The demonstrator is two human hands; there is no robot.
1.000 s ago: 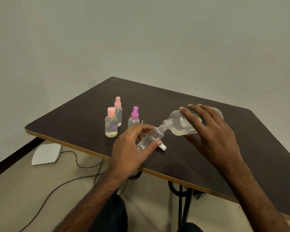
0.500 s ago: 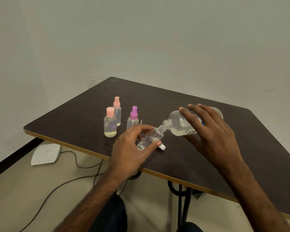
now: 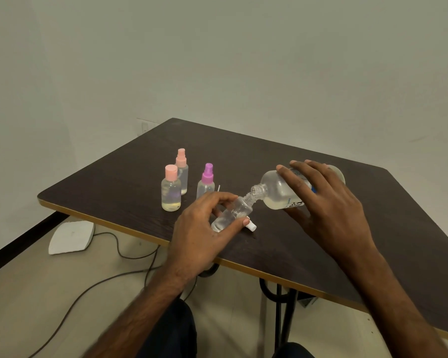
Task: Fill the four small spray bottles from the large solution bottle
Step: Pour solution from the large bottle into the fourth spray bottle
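While the left hand pinched the uncapped small bottle between thumb and curled fingers, neck tilted toward two o'clock, the right hand gripped the large bottle from above, fingers wrapped over its body. Large bottle lay near horizontal, its mouth at eight o'clock and touching the small bottle's neck. White cap lay on the table beside the left thumb. At ten o'clock from the left hand stood a pink-capped bottle, a pink sprayer bottle and a purple sprayer bottle, all upright.
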